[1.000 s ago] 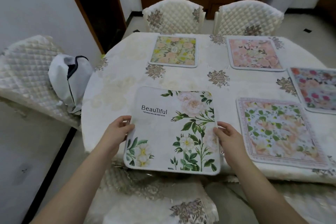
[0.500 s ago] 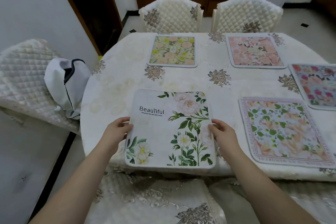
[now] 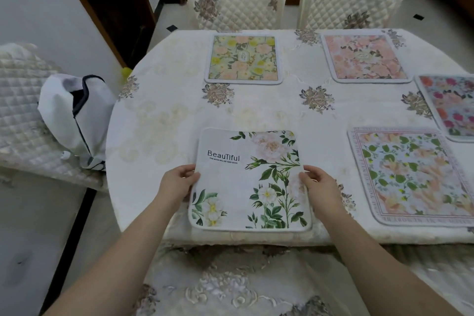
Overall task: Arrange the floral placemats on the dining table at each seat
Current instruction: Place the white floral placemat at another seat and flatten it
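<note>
Table (image 3: pixel 159 120) under cream floral cloth; both grips, left hand (image 3: pixel 177 183), right hand (image 3: pixel 320 187), pinching white placemat (image 3: pixel 246 187) edges.

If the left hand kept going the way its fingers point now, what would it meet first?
The left hand points right, across the white placemat it holds by the edge. It would probably slide over that mat and meet the right hand at the opposite edge.

We saw soft, even daylight, bright on the bench (image 3: pixel 256 110), with faint shadows. Wide-angle distortion bowed the edges; detail was slightly smeared, and the dark doorway (image 3: pixel 115 7) stayed dim.
</note>
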Action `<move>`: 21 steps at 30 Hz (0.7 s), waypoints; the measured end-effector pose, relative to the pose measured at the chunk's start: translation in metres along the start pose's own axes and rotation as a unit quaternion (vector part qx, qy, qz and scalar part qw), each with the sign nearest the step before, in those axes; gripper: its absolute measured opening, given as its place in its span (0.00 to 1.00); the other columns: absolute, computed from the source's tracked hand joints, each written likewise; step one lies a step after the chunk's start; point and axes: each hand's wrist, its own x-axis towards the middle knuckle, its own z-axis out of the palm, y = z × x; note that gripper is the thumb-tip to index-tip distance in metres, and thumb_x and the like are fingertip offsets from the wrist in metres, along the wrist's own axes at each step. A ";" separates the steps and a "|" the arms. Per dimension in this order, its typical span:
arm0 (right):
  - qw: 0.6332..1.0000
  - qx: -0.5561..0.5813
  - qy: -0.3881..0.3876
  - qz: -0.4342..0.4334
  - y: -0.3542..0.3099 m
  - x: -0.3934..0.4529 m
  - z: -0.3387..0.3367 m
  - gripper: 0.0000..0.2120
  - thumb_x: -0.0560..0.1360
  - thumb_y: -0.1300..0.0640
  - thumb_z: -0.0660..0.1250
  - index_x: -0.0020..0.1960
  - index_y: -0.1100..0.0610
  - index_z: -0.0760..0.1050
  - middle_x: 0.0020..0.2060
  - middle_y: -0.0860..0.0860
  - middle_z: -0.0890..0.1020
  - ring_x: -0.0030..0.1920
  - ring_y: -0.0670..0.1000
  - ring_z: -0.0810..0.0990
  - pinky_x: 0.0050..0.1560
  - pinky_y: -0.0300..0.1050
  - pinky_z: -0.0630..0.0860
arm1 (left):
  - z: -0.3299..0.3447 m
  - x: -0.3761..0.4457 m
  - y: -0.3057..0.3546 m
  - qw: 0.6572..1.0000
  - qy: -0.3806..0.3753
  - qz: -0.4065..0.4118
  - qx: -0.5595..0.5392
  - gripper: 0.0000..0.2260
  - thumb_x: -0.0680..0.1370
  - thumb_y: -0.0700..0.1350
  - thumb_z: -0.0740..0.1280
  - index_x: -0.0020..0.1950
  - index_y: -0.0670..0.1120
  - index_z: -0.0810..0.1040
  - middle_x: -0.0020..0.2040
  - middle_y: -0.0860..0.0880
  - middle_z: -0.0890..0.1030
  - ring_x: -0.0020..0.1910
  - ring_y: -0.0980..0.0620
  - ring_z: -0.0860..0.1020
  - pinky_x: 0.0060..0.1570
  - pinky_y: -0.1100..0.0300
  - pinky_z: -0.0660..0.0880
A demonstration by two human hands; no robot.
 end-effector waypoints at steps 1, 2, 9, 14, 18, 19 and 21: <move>1.000 -0.005 0.002 -0.001 0.000 0.002 0.001 0.12 0.79 0.58 0.66 0.62 0.55 0.77 0.51 0.51 0.81 0.45 0.42 0.78 0.33 0.27 0.71 | 0.002 0.002 -0.001 1.000 0.001 0.003 0.003 0.11 0.75 0.38 0.72 0.58 0.45 0.79 0.47 0.49 0.81 0.44 0.49 0.81 0.42 0.57 0.78; 1.000 -0.009 0.002 -0.001 0.001 0.005 0.002 0.13 0.79 0.57 0.66 0.63 0.55 0.77 0.51 0.50 0.81 0.45 0.42 0.78 0.35 0.28 0.71 | 0.004 0.004 -0.003 1.000 0.002 0.010 0.010 0.12 0.75 0.39 0.72 0.58 0.45 0.80 0.48 0.49 0.81 0.44 0.49 0.81 0.42 0.57 0.78; 0.997 -0.076 0.014 0.007 0.012 0.016 0.006 0.14 0.78 0.58 0.67 0.63 0.57 0.76 0.45 0.47 0.80 0.40 0.42 0.78 0.33 0.30 0.70 | 0.006 0.007 -0.017 0.992 0.017 0.049 0.111 0.09 0.74 0.41 0.73 0.53 0.48 0.80 0.43 0.51 0.82 0.41 0.51 0.81 0.45 0.53 0.79; 0.991 -0.133 0.018 0.005 0.025 0.014 0.004 0.13 0.78 0.59 0.67 0.62 0.58 0.76 0.41 0.44 0.78 0.39 0.38 0.75 0.31 0.27 0.68 | 0.005 0.003 -0.027 0.981 0.039 0.092 0.165 0.09 0.74 0.44 0.73 0.53 0.49 0.79 0.44 0.51 0.81 0.40 0.53 0.80 0.39 0.62 0.75; 0.987 -0.157 0.020 -0.009 0.028 0.016 0.003 0.12 0.77 0.58 0.69 0.60 0.59 0.78 0.43 0.47 0.80 0.40 0.42 0.77 0.34 0.27 0.68 | 0.010 -0.001 -0.026 0.978 0.048 0.109 0.173 0.08 0.75 0.42 0.72 0.52 0.48 0.79 0.43 0.51 0.80 0.39 0.55 0.78 0.40 0.65 0.73; 0.987 -0.159 0.021 -0.012 0.029 0.017 0.002 0.12 0.77 0.58 0.69 0.60 0.59 0.78 0.44 0.47 0.81 0.41 0.43 0.77 0.36 0.28 0.68 | 0.011 -0.001 -0.027 0.978 0.049 0.110 0.171 0.08 0.75 0.42 0.72 0.52 0.48 0.79 0.42 0.51 0.80 0.39 0.55 0.78 0.40 0.65 0.72; 0.986 -0.165 0.020 -0.016 0.030 0.017 0.002 0.12 0.77 0.58 0.69 0.60 0.58 0.78 0.44 0.48 0.81 0.42 0.44 0.78 0.37 0.29 0.68 | 0.012 -0.001 -0.029 0.978 0.046 0.106 0.174 0.08 0.75 0.42 0.73 0.53 0.47 0.79 0.42 0.51 0.80 0.38 0.54 0.78 0.40 0.65 0.72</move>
